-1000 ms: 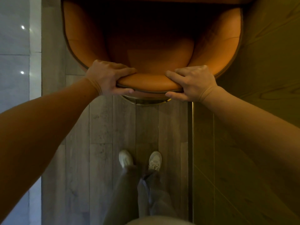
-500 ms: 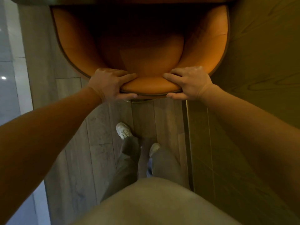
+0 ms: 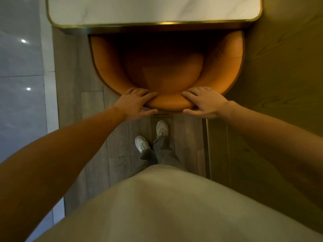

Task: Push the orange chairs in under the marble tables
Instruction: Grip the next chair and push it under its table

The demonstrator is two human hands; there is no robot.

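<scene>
Chair sits with its front tucked under the marble bench, curved back toward the person. Both the left hand and the right hand grip the backrest's padded top, fingers draped over it and thumbs beneath. White shoes stand on the floor just behind.

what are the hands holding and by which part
The left hand and right hand both grip the orange chair by the top rim of its backrest, either side of centre.
</scene>
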